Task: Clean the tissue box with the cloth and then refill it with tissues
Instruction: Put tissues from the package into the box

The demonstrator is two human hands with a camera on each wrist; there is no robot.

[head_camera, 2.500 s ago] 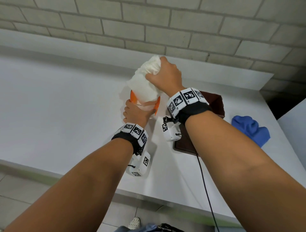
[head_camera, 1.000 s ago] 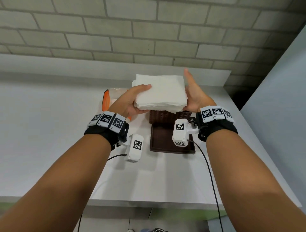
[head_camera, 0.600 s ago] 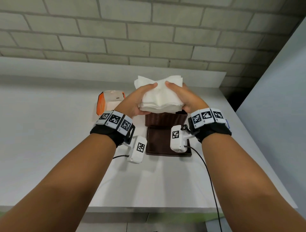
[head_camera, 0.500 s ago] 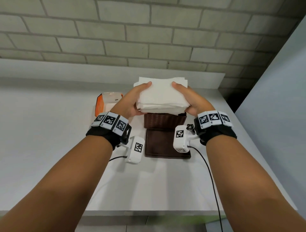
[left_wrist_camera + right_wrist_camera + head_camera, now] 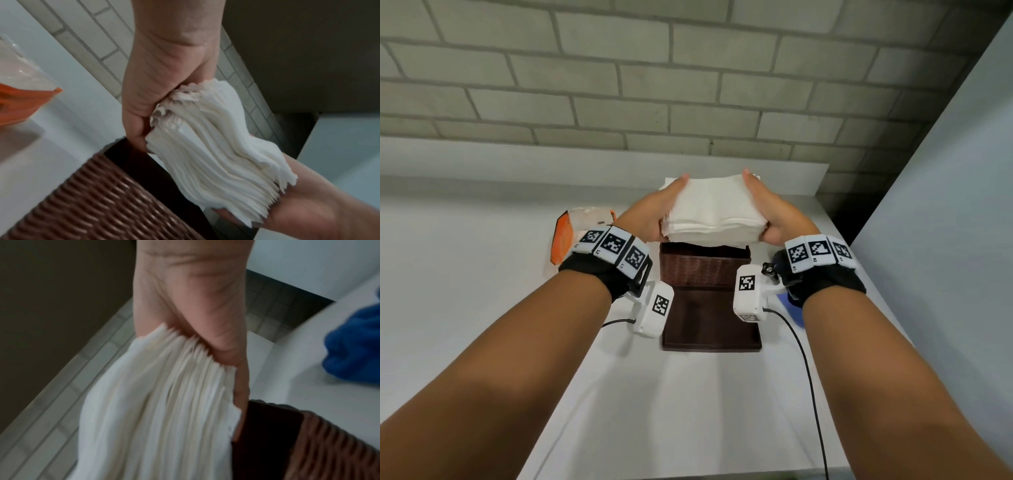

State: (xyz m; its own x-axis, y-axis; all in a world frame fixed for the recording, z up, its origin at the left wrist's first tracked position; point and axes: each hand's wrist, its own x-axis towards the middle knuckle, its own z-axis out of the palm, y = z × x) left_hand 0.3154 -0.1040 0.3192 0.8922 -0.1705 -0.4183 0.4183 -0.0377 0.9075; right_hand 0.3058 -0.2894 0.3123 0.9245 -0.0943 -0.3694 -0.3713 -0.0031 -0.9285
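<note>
We wear black wristbands (image 5: 606,274) topped with white checker-marked tags (image 5: 818,251), each carrying a white cabled camera (image 5: 749,294).

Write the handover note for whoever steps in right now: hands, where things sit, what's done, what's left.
Left hand and right hand: each grips one side of the tissue stack, held level between them.
Tissue stack: just above the open brown woven tissue box, not yet inside it.
Lid: lies flat on the counter, in front of the box.
Orange tissue wrapper: on the counter left of the box.
Blue cloth: set down on the counter right of the box.
Done: tissues out of the wrapper; cloth laid aside.
Left: lower the stack into the box, fit the lid.
</note>
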